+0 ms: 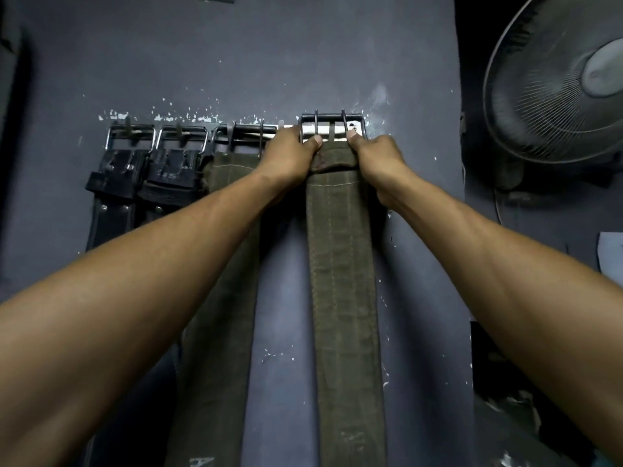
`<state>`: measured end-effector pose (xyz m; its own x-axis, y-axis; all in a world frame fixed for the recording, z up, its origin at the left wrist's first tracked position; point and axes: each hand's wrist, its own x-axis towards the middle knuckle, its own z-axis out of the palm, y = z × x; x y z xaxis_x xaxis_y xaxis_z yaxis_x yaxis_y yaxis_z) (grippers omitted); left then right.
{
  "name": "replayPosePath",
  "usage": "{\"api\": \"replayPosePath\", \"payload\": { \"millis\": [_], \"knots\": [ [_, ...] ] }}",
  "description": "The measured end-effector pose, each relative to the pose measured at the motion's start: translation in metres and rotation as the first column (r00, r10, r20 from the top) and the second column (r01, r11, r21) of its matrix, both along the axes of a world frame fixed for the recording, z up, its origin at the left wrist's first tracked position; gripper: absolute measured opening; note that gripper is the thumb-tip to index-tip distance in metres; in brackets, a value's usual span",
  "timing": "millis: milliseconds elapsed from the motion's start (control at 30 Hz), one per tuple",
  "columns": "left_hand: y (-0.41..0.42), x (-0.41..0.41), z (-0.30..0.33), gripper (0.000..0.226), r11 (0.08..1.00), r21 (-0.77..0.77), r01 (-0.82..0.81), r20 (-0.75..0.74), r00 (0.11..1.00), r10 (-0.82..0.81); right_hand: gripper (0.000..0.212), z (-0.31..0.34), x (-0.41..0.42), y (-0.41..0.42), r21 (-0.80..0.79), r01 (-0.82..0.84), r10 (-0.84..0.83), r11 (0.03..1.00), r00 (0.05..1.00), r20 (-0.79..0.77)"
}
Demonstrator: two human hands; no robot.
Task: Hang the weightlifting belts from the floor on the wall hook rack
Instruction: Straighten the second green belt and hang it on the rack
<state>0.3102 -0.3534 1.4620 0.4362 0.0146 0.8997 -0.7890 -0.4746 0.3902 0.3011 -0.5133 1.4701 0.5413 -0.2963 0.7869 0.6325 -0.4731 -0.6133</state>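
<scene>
Three belts [175, 176] already hang on the rack [290, 128]; both hands, left hand [291, 156] and right hand [377, 156], grip the fourth belt [340, 264] at its buckle [332, 124], nearly hooked. Can't see the floor.

Left arm: bare, stretched forward and up, forearm crossing from lower left. Left hand [290, 156]: fingers curled, thumb tip forward, holding the top of the belt [340, 264] at its left edge. Right arm: bare, stretched forward from lower right. Right hand [379, 160]: fingers curled, thumb forward, holding the belt's right edge, level with the left.
</scene>
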Motion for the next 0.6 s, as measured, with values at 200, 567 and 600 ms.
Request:
{"api": "replayPosePath", "payload": {
  "millis": [200, 567, 600],
  "knots": [
    [-0.005, 0.014, 0.014, 0.045, 0.987, 0.105, -0.122, 0.059, 0.991, 0.116, 0.044, 0.007, 0.013, -0.001, 0.04, 0.036, -0.038, 0.999, 0.998, 0.04],
    [-0.007, 0.01, -0.048, 0.057, 0.999, -0.017, 0.04, 0.116, 0.993, -0.038, 0.064, -0.05, 0.012, -0.004, 0.087, -0.113, 0.108, 0.99, 0.992, 0.06],
    [-0.007, 0.008, -0.06, 0.058, 0.99, -0.079, 0.12, 0.106, 0.988, -0.112, 0.064, -0.061, 0.01, -0.003, 0.109, -0.187, 0.179, 0.976, 0.981, 0.077]
  ]
}}
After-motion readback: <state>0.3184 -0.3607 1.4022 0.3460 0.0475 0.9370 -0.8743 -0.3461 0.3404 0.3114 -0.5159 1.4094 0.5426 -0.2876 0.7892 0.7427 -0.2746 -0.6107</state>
